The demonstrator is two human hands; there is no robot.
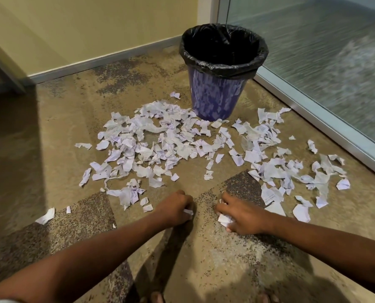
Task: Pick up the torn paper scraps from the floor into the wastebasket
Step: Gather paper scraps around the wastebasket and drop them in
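Observation:
Many torn white paper scraps (pixel 160 141) lie spread over the carpet in front of a purple wastebasket (pixel 217 95) lined with a black bag. More paper scraps (pixel 287 171) cover the floor to the right. My left hand (pixel 175 208) is low on the carpet with curled fingers gripping a small white scrap (pixel 188 212). A little to its right, my right hand (pixel 241 215) holds crumpled scraps (pixel 224 218) in its fingers. Both hands sit at the near edge of the litter, well short of the basket.
A yellow wall with a grey baseboard (pixel 94 62) runs behind on the left. A glass panel in a metal frame (pixel 313 110) borders the right side. A few stray scraps (pixel 45 216) lie at the near left. My toes (pixel 158 298) show at the bottom edge.

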